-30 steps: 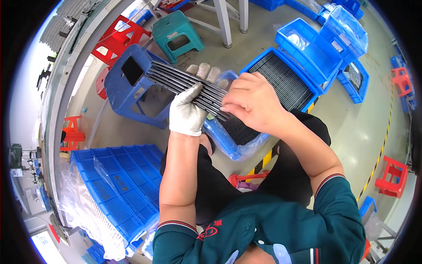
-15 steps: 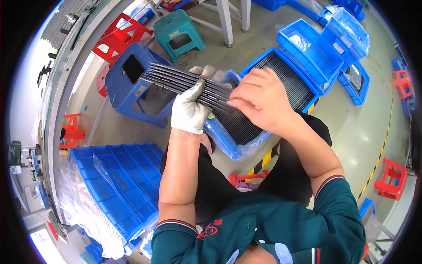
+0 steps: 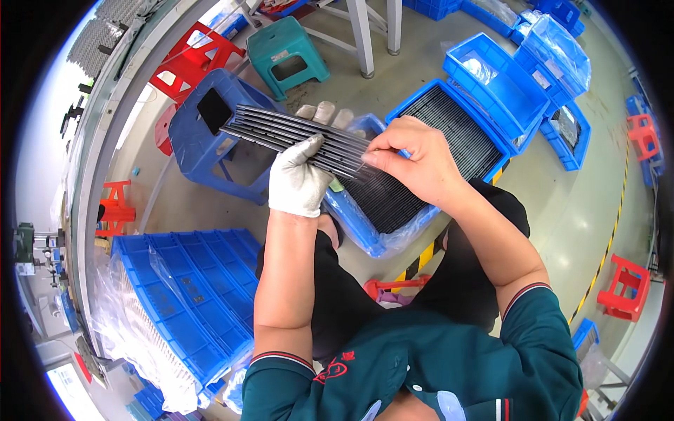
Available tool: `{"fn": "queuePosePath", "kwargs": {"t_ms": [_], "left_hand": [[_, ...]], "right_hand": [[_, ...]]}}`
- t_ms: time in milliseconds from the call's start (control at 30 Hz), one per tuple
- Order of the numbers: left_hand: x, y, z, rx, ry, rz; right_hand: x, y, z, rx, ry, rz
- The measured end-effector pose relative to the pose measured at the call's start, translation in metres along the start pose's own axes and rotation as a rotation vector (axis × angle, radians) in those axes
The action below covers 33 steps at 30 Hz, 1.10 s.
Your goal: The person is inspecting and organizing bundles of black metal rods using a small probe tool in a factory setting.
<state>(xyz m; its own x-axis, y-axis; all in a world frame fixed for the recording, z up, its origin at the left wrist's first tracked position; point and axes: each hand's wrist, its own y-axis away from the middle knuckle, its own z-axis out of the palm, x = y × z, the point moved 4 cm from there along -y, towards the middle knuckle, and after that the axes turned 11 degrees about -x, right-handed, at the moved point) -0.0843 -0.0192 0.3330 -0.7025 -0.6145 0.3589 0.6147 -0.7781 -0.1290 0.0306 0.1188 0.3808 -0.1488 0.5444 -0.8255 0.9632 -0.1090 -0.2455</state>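
A bundle of dark rods point(image 3: 282, 128) is held in the fingers of the gloved left hand point(image 3: 298, 184), with the thumb laid across the top and the other fingers showing past the far side. At the bundle's right end, the fingers of the bare right hand point(image 3: 421, 158) are drawn narrowly together; whether a rod is pinched between them cannot be told. For steady handling, the bundle would best be gripped firmly around its middle, and the ends touched lightly so that no rod is pushed out of line. The rods are thin, straight and grey-black, laid side by side, with pale streaks of reflected light and slightly uneven left ends. They are held aslant in the air, partly over the near tray point(image 3: 354, 223), which is blue, wrapped in clear plastic and filled with similar dark lengths. Beyond it, more are ranked closely in the far tray point(image 3: 414, 96), also blue. Past the bundle's left end, a blue stool point(image 3: 188, 158) is seen on the floor point(image 3: 554, 228).
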Motion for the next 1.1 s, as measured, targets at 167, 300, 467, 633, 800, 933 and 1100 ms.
{"fn": "queuePosePath", "kwargs": {"t_ms": [167,300,467,633,800,933,1100], "left_hand": [[0.001,0.001,0.002,0.001,0.007,0.005],[0.003,0.0,0.003,-0.082,0.005,-0.007],[0.0,0.0,0.002,-0.068,0.012,-0.014],[-0.005,0.0,0.001,-0.042,0.015,-0.011],[-0.007,-0.003,0.002,-0.138,0.026,-0.016],[-0.01,-0.003,0.009,-0.091,0.012,-0.026],[-0.011,-0.003,0.005,-0.077,0.084,-0.014]], "right_hand": [[0.002,-0.001,0.003,-0.026,-0.077,0.023],[0.005,-0.003,0.004,-0.063,-0.137,0.103],[-0.003,-0.005,0.005,-0.011,0.14,-0.155],[-0.025,0.003,0.007,0.025,0.38,-0.289],[-0.036,0.011,0.017,0.076,0.567,-0.456],[-0.013,0.004,0.008,0.012,0.388,-0.27],[-0.018,0.005,0.011,0.019,0.402,-0.317]]}}
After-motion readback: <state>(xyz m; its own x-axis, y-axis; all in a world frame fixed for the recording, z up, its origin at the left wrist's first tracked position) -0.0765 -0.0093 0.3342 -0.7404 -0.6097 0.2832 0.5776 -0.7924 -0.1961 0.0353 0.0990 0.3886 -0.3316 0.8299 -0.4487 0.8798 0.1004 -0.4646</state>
